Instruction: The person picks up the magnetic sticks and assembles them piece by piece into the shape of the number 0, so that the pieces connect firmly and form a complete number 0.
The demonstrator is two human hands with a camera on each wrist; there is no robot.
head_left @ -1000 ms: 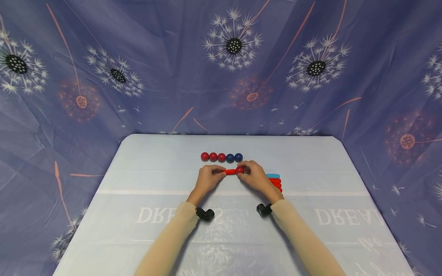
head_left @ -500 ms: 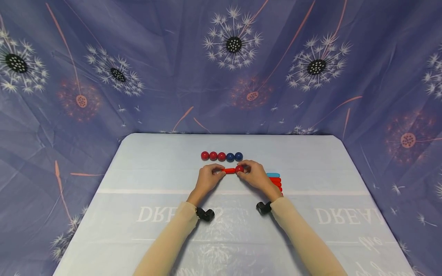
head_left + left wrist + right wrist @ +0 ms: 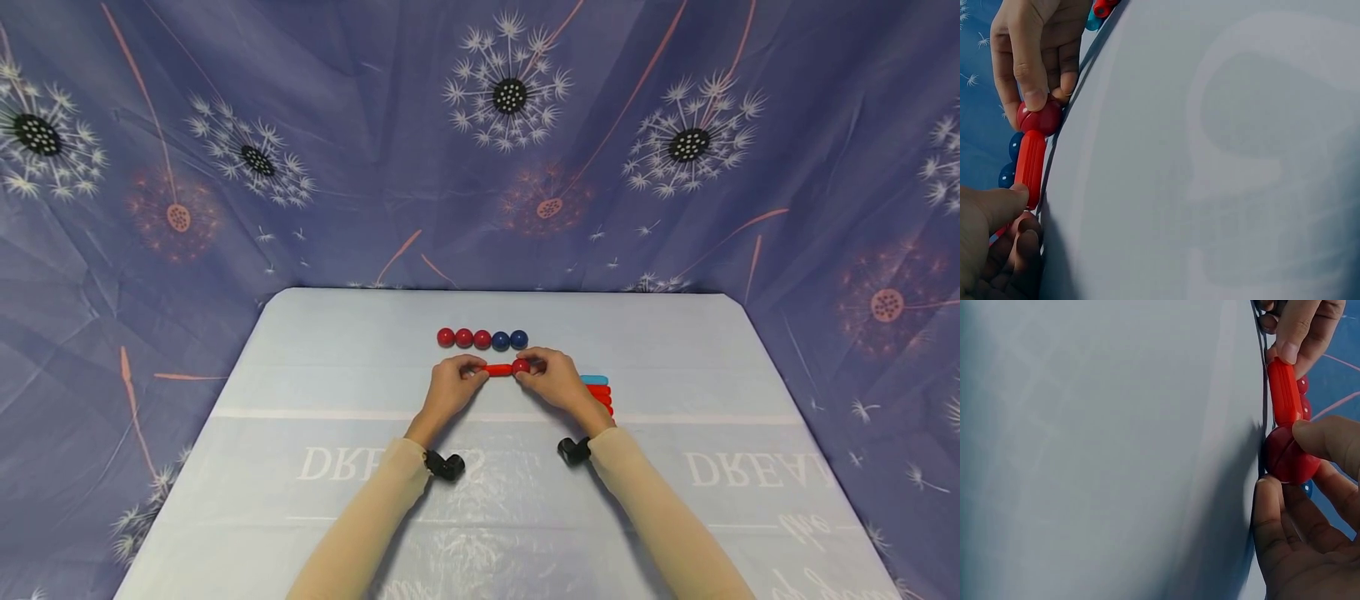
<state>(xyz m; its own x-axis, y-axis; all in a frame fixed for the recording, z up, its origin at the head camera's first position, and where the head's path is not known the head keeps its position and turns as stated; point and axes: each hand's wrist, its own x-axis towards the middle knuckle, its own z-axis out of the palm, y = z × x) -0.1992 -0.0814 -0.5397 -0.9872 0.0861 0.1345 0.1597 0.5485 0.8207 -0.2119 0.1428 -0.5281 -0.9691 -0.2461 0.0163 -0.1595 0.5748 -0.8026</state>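
Note:
My left hand [image 3: 452, 385] pinches the left end of a short red rod [image 3: 498, 370] between thumb and fingers. At the rod's other end, my right hand [image 3: 551, 379] grips a glossy red ball [image 3: 521, 367]. Rod and ball meet end to end, in line with each other. In the left wrist view the ridged red rod [image 3: 1032, 169] runs straight up to the red ball [image 3: 1040, 117]. The right wrist view shows a seam line around the ball [image 3: 1290, 456], with my right thumb on its upper side.
Just beyond the hands, red balls [image 3: 464, 337] and two blue balls [image 3: 510, 340] sit in a row on the white-covered table [image 3: 337, 333]. Right of my right hand lie several red rods [image 3: 600, 400] and a light blue rod [image 3: 595, 380]. A dandelion-print curtain [image 3: 360, 150] surrounds the table.
Both hands keep their hold on the red rod and the red ball, nearly still. The row of balls and the rods at the right stay in place.

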